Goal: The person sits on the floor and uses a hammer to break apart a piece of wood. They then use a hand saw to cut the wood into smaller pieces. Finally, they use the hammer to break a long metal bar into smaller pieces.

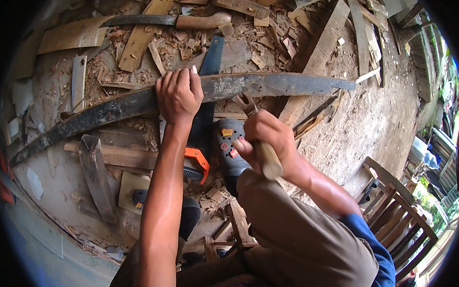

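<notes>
A long, curved, dark-weathered wooden plank [272,85] lies across the view from lower left to right. My left hand [179,93] is closed over it left of its middle, fingers curled around the far edge. In my right hand [270,137] is a claw hammer [267,162], held by its wooden handle with the butt toward me. Its forked metal claw is at the plank's near edge; I cannot tell whether it touches. Under the plank runs a hand saw [213,54] with a dark blue blade and orange-and-black handle, partly hidden by the plank and my left arm.
A machete [203,22] with a wooden handle lies at the far side among boards, offcuts and chips. A dark clog [229,143] on my foot is close below the plank. A short weathered post [98,179] is near left; a slatted wooden chair [401,215] stands right.
</notes>
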Action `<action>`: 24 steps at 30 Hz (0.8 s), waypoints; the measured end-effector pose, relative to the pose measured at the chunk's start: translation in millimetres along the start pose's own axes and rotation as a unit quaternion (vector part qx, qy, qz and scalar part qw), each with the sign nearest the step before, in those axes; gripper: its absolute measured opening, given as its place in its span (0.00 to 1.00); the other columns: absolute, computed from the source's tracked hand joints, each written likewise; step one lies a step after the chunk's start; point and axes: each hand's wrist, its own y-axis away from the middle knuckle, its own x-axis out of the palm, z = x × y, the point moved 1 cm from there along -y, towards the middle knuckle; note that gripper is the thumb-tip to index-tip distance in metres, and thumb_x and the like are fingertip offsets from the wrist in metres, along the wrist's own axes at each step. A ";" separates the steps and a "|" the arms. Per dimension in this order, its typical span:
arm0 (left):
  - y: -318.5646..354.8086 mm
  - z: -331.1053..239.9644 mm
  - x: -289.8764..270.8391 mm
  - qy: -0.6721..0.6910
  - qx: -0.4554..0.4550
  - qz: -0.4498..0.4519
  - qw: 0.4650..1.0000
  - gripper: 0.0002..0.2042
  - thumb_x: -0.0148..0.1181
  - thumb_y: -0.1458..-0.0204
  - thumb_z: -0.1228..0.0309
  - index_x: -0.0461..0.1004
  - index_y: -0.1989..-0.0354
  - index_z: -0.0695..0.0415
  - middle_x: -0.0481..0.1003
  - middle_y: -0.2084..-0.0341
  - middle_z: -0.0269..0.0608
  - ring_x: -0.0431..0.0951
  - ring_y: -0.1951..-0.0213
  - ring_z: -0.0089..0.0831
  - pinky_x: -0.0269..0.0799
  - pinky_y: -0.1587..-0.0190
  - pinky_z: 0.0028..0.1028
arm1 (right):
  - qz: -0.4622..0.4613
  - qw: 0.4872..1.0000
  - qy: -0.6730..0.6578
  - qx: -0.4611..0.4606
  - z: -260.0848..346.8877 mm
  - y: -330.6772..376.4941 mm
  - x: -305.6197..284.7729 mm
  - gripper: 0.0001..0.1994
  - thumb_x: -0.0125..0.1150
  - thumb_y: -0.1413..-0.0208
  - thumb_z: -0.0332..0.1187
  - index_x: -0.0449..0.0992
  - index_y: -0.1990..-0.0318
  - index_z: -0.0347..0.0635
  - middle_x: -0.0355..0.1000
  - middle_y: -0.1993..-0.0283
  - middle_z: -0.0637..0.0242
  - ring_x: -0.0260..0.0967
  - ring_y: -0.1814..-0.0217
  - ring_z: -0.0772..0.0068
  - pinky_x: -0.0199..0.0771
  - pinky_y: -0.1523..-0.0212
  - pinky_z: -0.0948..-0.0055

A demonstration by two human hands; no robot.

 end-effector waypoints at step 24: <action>-0.1 -0.6 -1.9 0.013 -0.004 -0.001 1.000 0.14 0.55 0.36 0.66 0.72 0.76 0.55 0.76 0.76 0.41 0.77 0.69 0.43 0.66 0.63 0.41 | -0.081 0.532 -0.546 0.642 -50.1 64.4 14.5 0.09 0.57 0.31 0.33 0.69 0.52 0.39 0.69 0.65 0.68 0.64 0.73 0.78 0.68 0.73 0.78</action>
